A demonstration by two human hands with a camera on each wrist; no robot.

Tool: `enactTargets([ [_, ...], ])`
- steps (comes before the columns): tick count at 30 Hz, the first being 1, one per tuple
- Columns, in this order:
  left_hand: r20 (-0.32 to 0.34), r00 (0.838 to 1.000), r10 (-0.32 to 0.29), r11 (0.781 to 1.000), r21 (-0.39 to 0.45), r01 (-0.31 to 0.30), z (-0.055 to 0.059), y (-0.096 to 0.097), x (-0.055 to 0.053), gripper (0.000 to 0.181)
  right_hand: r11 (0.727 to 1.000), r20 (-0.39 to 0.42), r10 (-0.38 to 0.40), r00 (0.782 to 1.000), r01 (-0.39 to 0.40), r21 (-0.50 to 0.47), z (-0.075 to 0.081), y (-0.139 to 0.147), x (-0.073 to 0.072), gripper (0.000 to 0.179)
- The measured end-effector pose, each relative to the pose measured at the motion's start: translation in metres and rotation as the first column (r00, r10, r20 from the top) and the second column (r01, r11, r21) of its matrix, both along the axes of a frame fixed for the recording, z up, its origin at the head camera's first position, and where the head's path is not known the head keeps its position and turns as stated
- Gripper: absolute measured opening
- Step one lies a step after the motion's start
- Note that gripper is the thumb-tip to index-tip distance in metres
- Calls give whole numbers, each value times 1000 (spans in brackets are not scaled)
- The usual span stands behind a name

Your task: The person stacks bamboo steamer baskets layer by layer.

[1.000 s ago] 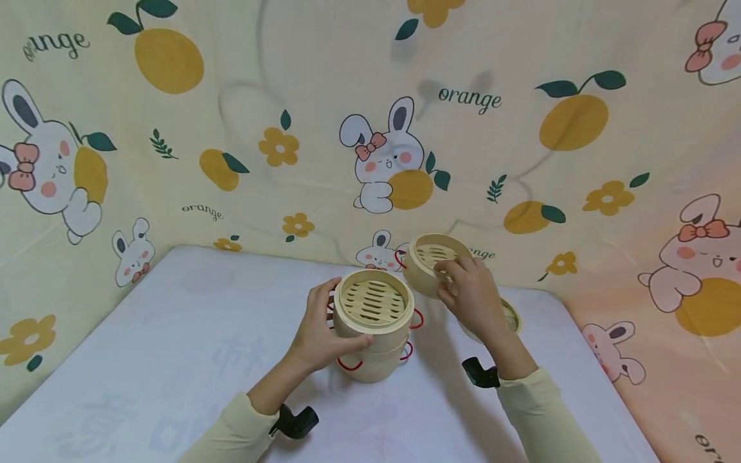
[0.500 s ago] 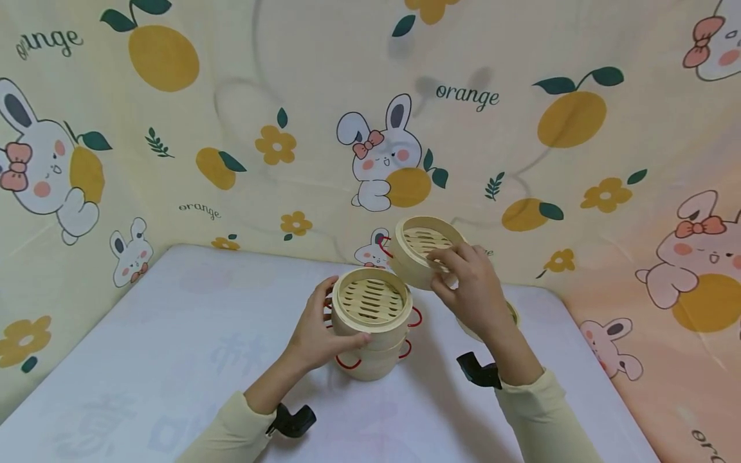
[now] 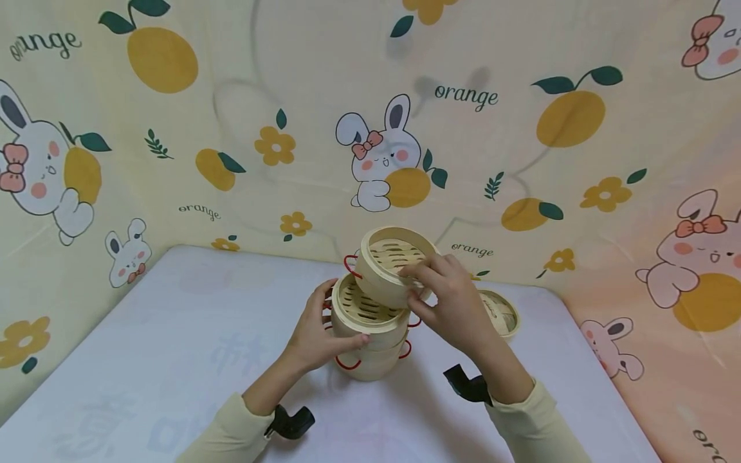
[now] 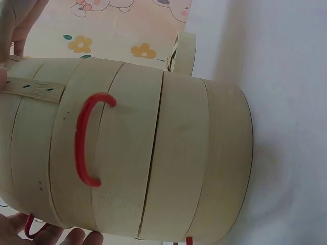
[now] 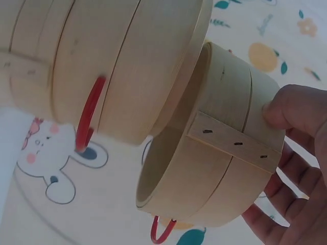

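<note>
My pale sleeves (image 3: 226, 427) are coming in from the near edge, left and right, and a black bracket (image 3: 294, 422) is sitting at my left wrist, with another bracket (image 3: 467, 384) at my right. My left hand (image 3: 312, 337) is gripping the stack (image 3: 373, 339) from its left: my thumb is pressing across the near side, and my other fingers are curving round the left wall, a little apart from each other. The stack is standing upright on the white table (image 3: 145, 347), one bamboo tier sitting on another, near the middle of the scene. Red loops (image 3: 349, 365) are sticking out from its sides, and its slatted top is partly showing.

A bit to the right, my right hand (image 3: 454, 302) is pinching the wall of a loose basket (image 3: 379, 286), thumb outside and forefinger over the rim. The basket is hanging above the far right part of the stack, tilting so that its underside is meeting the stack's top at an angle; I cannot tell whether the two are touching. Its own red loop (image 3: 350, 266) is poking out to the left, and a stitched strip (image 5: 235, 144) is running down its wall.

Farther right, beyond my right wrist, a round lid (image 3: 500, 312) is lying on the table. At the far side, a cloth (image 3: 307, 71) printed with rabbits, oranges and flowers is hanging behind everything.
</note>
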State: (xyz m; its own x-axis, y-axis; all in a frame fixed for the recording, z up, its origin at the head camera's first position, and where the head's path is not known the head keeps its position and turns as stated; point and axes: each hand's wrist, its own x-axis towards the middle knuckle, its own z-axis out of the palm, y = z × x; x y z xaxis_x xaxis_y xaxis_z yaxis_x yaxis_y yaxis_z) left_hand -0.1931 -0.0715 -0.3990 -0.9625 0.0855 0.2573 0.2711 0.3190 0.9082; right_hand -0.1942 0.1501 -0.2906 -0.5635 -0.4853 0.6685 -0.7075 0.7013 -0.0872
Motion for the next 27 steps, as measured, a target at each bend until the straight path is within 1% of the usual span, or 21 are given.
enactTargets([
  [3,-8,1000,-3,1000,11,4,-1,0,0,102,1000,-6,24,1000,-24,18,0,-4,4,25],
  [8,-14,1000,6,1000,-5,-6,-1,0,0,100,998,-4,59,998,-59,32,1,-10,9,25],
  [13,-28,1000,11,1000,-24,-11,-1,1,-1,97,995,-1,95,995,-95,39,-2,-15,11,24],
  [17,-32,999,5,1000,-9,-5,-1,1,0,97,994,-1,105,995,-105,43,-3,-18,11,24],
  [21,-21,1000,8,1000,-1,-8,-1,1,0,98,992,9,112,994,-112,49,-4,-20,12,24],
  [27,25,1000,-1,999,42,0,0,1,-1,93,991,12,123,992,-124,58,-4,-23,15,24],
])
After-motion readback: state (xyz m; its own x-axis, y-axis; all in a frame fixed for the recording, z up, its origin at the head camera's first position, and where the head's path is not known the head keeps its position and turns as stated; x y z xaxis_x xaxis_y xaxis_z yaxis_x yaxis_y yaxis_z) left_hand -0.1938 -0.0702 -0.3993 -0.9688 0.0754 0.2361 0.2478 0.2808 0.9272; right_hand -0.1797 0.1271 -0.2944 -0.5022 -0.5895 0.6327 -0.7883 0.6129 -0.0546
